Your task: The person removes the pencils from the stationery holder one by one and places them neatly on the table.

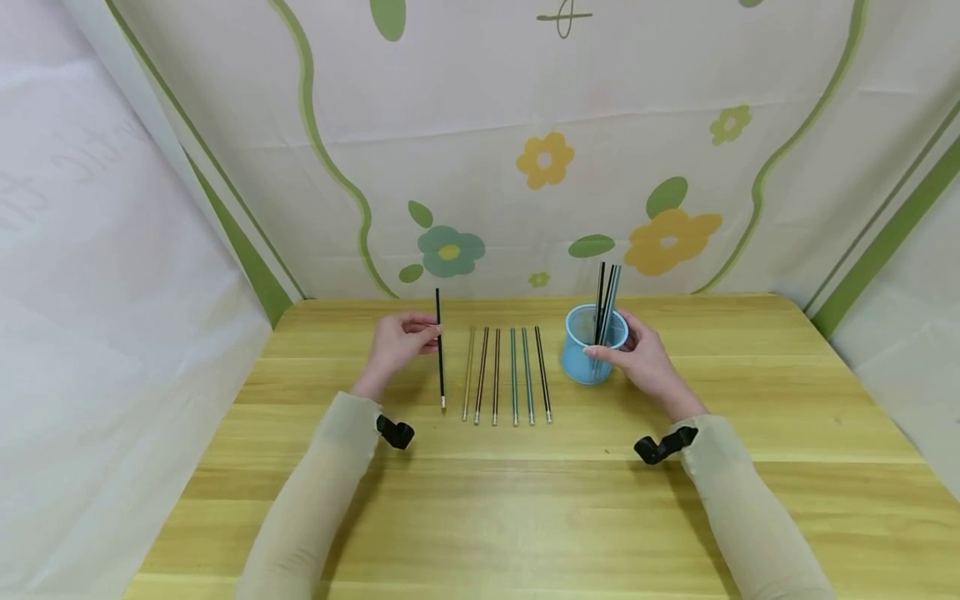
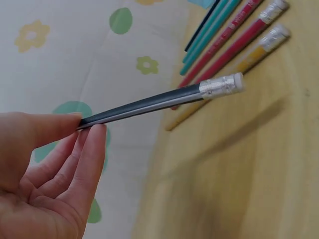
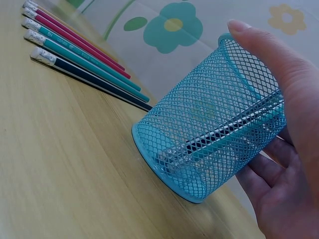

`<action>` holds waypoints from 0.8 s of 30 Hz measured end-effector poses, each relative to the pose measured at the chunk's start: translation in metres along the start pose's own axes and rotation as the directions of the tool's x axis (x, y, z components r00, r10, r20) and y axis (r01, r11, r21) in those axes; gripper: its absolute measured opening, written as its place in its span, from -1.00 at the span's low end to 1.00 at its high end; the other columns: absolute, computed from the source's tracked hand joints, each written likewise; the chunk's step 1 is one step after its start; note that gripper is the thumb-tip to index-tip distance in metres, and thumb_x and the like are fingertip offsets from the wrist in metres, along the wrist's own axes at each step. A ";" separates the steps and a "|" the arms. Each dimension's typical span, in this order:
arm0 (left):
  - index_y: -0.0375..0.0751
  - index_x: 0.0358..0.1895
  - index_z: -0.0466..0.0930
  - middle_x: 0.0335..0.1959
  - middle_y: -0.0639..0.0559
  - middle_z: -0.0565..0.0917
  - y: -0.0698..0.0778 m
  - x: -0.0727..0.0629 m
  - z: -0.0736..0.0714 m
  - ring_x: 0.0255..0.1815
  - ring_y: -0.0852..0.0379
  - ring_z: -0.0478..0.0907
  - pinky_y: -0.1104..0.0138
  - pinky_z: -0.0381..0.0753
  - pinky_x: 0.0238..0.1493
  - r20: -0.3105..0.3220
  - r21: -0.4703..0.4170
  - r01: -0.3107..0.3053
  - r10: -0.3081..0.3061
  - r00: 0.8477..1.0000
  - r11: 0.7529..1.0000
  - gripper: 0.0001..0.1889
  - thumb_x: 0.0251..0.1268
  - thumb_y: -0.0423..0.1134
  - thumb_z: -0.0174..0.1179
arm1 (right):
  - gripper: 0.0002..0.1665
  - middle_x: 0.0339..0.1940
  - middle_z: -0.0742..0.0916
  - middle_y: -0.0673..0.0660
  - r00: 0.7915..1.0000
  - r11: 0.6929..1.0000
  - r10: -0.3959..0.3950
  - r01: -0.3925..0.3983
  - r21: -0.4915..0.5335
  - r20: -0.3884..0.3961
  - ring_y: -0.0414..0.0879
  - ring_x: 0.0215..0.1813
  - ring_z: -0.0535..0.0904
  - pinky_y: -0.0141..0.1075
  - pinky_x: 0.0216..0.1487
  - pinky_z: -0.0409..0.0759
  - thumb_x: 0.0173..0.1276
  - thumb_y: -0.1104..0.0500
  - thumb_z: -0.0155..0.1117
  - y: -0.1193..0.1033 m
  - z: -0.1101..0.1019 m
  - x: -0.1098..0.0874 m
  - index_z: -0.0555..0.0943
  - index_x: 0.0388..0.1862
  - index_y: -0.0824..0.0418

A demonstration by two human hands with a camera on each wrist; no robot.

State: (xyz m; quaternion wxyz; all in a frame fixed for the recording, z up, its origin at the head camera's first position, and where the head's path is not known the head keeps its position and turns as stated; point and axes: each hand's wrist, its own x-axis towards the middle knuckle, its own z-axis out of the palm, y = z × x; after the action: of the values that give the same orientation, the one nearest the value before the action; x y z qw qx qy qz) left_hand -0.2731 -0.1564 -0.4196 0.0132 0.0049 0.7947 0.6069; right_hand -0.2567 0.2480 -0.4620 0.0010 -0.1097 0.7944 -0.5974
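My left hand (image 1: 405, 340) pinches a black pencil (image 2: 144, 105) between thumb and fingers, its white eraser end pointing toward me. In the left wrist view the pencil is raised off the table, its shadow falling on the wood. My right hand (image 1: 641, 354) grips a blue mesh pencil cup (image 3: 199, 114), thumb at the rim and fingers around the far side. Black and teal pencils (image 1: 609, 292) stand in the cup, eraser ends down. Between the hands lies a row of pencils: a yellow one (image 1: 468, 375), two red ones (image 1: 496, 375), two teal ones (image 1: 513, 375) and a black one (image 1: 543, 375).
The wooden table (image 1: 480, 517) runs back to a white curtain (image 1: 450, 100) printed with flowers and leaves. More white cloth (image 1: 97, 333) hangs along the left side. A black wrist mount (image 1: 394, 432) sits on my left sleeve, another (image 1: 664, 447) on the right.
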 end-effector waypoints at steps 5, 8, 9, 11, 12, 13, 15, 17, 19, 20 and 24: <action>-0.45 0.00 0.69 -0.17 -0.27 0.75 -0.019 0.003 0.004 -0.35 0.01 0.75 0.13 0.78 -0.17 0.041 0.047 0.028 -0.030 0.999 0.998 -0.78 0.40 -0.38 0.32 | -0.02 0.39 0.52 0.25 1.000 1.000 0.000 0.000 0.007 -0.003 0.12 0.40 0.42 -0.44 0.28 0.47 0.29 0.10 0.56 0.000 0.000 0.000 0.26 0.58 0.18; -0.45 -0.01 0.69 -0.18 -0.26 0.75 -0.026 0.002 0.006 -0.35 0.03 0.74 0.18 0.78 -0.20 0.054 0.052 0.070 -0.073 0.996 0.996 -0.79 0.40 -0.39 0.32 | -0.02 0.39 0.52 0.26 1.000 1.000 -0.004 0.004 0.012 0.000 0.13 0.39 0.43 -0.46 0.27 0.47 0.29 0.11 0.56 0.000 0.000 0.000 0.26 0.58 0.18; -0.46 0.00 0.69 -0.18 -0.26 0.75 -0.028 0.002 0.008 -0.35 0.02 0.74 0.18 0.78 -0.20 0.055 0.048 0.083 -0.085 0.995 0.995 -0.79 0.40 -0.40 0.31 | -0.02 0.39 0.52 0.26 1.000 1.000 -0.005 0.005 0.011 0.001 0.13 0.39 0.43 -0.47 0.26 0.47 0.29 0.11 0.56 0.000 0.000 -0.001 0.26 0.58 0.18; -0.47 0.00 0.68 -0.16 -0.28 0.74 -0.029 0.001 0.010 -0.34 0.02 0.73 0.18 0.78 -0.19 0.054 0.047 0.100 -0.102 0.993 0.994 -0.79 0.40 -0.41 0.31 | -0.02 0.38 0.52 0.26 1.000 1.000 -0.007 0.007 0.006 0.000 0.13 0.39 0.43 -0.47 0.26 0.47 0.29 0.10 0.56 0.000 0.000 -0.001 0.26 0.58 0.18; -0.48 0.00 0.68 -0.16 -0.28 0.74 -0.029 0.001 0.011 -0.34 0.02 0.73 0.19 0.78 -0.19 0.052 0.050 0.103 -0.106 0.993 0.993 -0.79 0.39 -0.41 0.31 | -0.02 0.38 0.52 0.25 1.000 1.000 -0.007 0.007 0.005 -0.001 0.12 0.39 0.43 -0.47 0.26 0.47 0.29 0.10 0.56 -0.001 0.000 -0.001 0.26 0.58 0.18; -0.48 0.00 0.68 -0.15 -0.29 0.74 -0.029 0.001 0.012 -0.34 0.02 0.73 0.20 0.78 -0.19 0.052 0.055 0.106 -0.109 0.993 0.993 -0.78 0.39 -0.42 0.31 | -0.02 0.38 0.52 0.25 1.000 1.000 -0.006 0.006 0.002 -0.002 0.12 0.39 0.43 -0.46 0.27 0.47 0.29 0.10 0.56 -0.001 0.000 -0.001 0.26 0.58 0.18; -0.48 0.01 0.68 -0.15 -0.28 0.74 -0.029 0.001 0.015 -0.35 0.03 0.73 0.22 0.78 -0.21 0.051 0.077 0.111 -0.115 0.992 0.991 -0.78 0.39 -0.42 0.31 | -0.02 0.39 0.52 0.25 1.000 1.000 -0.002 0.002 -0.004 -0.003 0.12 0.40 0.43 -0.44 0.29 0.47 0.29 0.09 0.56 -0.001 0.000 -0.001 0.26 0.58 0.17; -0.47 0.00 0.68 -0.16 -0.27 0.74 -0.028 0.002 0.018 -0.35 0.03 0.72 0.25 0.78 -0.23 0.051 0.101 0.120 -0.126 0.991 0.988 -0.78 0.39 -0.41 0.32 | -0.02 0.39 0.52 0.25 1.000 1.000 0.004 -0.004 -0.013 -0.002 0.11 0.40 0.42 -0.42 0.30 0.46 0.29 0.09 0.56 -0.002 0.000 0.000 0.25 0.58 0.17; -0.46 -0.01 0.69 -0.16 -0.26 0.74 -0.028 0.004 0.021 -0.36 0.04 0.72 0.28 0.77 -0.25 0.049 0.124 0.127 -0.134 0.990 0.984 -0.79 0.38 -0.40 0.33 | -0.02 0.40 0.51 0.25 1.000 1.000 0.011 -0.011 -0.018 0.002 0.12 0.41 0.42 -0.40 0.32 0.45 0.30 0.09 0.55 -0.003 0.000 -0.001 0.25 0.58 0.18; -0.45 -0.02 0.69 -0.16 -0.25 0.74 -0.028 0.005 0.022 -0.36 0.04 0.72 0.29 0.77 -0.26 0.046 0.134 0.131 -0.139 0.989 0.982 -0.79 0.38 -0.40 0.33 | -0.03 0.40 0.51 0.26 1.000 1.000 0.015 -0.015 -0.018 0.003 0.12 0.41 0.41 -0.40 0.32 0.45 0.30 0.10 0.55 -0.004 0.000 -0.001 0.25 0.58 0.19; -0.41 -0.03 0.70 -0.17 -0.21 0.74 -0.029 0.010 0.027 -0.35 0.05 0.71 0.32 0.76 -0.27 0.034 0.172 0.140 -0.148 0.988 0.975 -0.80 0.37 -0.38 0.35 | -0.03 0.41 0.49 0.32 1.000 1.000 0.027 -0.027 -0.013 0.010 0.18 0.42 0.40 -0.35 0.34 0.45 0.31 0.15 0.54 -0.009 0.001 -0.001 0.24 0.57 0.27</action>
State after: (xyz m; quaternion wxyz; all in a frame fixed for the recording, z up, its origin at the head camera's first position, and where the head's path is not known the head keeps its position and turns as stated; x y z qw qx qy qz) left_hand -0.2818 -0.1374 -0.4547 0.0750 -0.0374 0.8410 0.5345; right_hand -0.2537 0.2447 -0.4540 0.0123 -0.1019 0.7997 -0.5916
